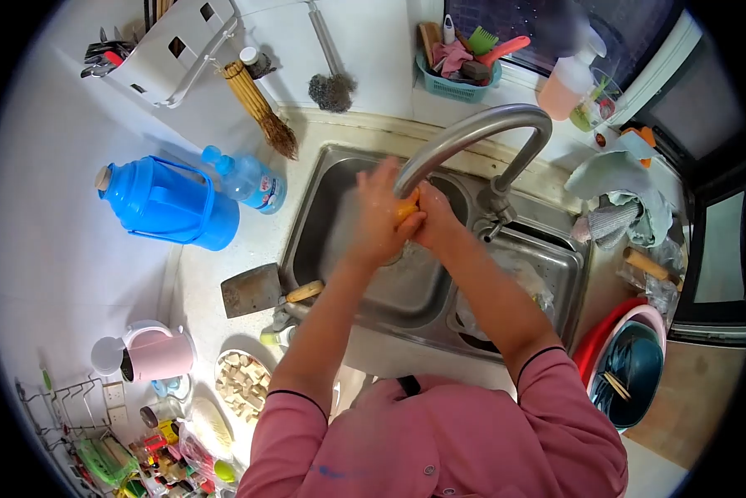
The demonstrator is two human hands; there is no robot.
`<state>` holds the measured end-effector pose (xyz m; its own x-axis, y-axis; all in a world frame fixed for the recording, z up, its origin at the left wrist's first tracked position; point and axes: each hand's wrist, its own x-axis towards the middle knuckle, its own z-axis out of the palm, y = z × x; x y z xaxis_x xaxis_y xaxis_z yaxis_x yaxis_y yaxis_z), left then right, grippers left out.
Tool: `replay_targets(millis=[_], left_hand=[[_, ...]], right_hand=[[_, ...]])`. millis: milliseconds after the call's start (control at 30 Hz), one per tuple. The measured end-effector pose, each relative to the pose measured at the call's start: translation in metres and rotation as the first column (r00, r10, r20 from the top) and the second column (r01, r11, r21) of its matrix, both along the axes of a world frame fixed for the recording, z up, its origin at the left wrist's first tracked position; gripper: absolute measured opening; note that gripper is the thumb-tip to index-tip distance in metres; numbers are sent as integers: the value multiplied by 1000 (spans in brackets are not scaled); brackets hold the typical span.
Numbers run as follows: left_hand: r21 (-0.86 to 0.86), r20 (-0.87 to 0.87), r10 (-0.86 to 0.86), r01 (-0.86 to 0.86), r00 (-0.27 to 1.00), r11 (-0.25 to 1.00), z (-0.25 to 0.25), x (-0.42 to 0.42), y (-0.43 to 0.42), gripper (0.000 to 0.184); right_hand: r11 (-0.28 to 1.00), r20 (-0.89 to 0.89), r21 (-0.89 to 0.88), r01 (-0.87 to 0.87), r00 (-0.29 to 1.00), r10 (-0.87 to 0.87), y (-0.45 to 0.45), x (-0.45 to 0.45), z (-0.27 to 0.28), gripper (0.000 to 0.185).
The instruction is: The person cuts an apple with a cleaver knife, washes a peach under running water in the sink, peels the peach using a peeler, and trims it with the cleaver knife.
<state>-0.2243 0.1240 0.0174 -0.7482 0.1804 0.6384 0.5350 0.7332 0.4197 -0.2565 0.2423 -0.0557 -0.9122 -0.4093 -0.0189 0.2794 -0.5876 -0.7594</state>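
Observation:
Both of my hands meet beneath the spout of the curved metal faucet (pixel 482 133), over the left basin of the steel sink (pixel 406 299). Between them is a small orange, rounded, wet-looking item (pixel 406 207), mostly covered by fingers, so its kind is unclear. My left hand (pixel 379 217) lies against it, the thumb bent below and the fingers reaching up, blurred by motion. Curled around its other side is my right hand (pixel 436 217). A cleaver (pixel 252 290) with a wooden handle rests on the counter left of the sink, close to my left forearm.
At the left stand a blue thermos (pixel 169 203) and a clear blue bottle (pixel 256 184). A bowl of pale cubes (pixel 242 383) sits near my left elbow. Clear plastic (pixel 518 290) lies in the right basin. Stacked basins (pixel 630 357) are at the right.

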Motion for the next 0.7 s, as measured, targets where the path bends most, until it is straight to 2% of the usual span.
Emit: replay_targets(millis=[33,67,100,133,167,233,300,333,367,433,500,567,633,700], left_hand=[[33,39,123,-124,992,992,-1,10,-3,39],[266,154,117,-155,981,951,-4,16,-1,41],[480,261,82,-203,962,854,-10,20,5,42],[658,355,18,-263,935,706,-14,23,8,44],[767,449,-97,-327,888,553,-18,23,7,43],[848,530,-369,-492,764,199,-21,20,5,42],[812,510,-562,-581,651,63,-16,27,4,41],[779,476,-651,-627,591,0,-15,31,4,41],[757,479,-651,-653,589,-33,-18,35,4,41],[710,485,-651,-698,584,-96,-27,43,1,41],[721,482,-602,-679,636,-140,-37,52,-2,42],[743,467,-574,-650,673,-158,-51,61,-6,42],[790,425,-566,-595,707,-150,-56,63,-12,43],[799,426,-546,-583,721,-147,-53,70,-13,42]], right_hand=[[993,-55,120,-17,998,24,-2,-2,-2,32],[972,-119,236,10,993,19,-5,-2,-4,35],[946,-173,320,58,985,-2,-8,1,0,36],[910,-226,401,110,974,-19,-11,4,4,38],[875,-269,451,178,961,-56,-13,14,7,38],[765,-393,569,302,917,-70,-5,31,25,38],[610,-536,669,426,844,-1,20,43,40,36],[440,-704,645,624,709,27,34,48,41,30],[262,-830,553,791,549,98,51,52,40,25],[-43,-867,479,877,480,132,90,51,27,27],[-107,-877,452,886,463,129,116,46,-13,29],[-145,-872,446,883,465,154,120,47,-28,32],[-154,-861,441,884,465,205,106,45,-24,36],[-220,-798,504,835,548,252,103,43,-20,38]])
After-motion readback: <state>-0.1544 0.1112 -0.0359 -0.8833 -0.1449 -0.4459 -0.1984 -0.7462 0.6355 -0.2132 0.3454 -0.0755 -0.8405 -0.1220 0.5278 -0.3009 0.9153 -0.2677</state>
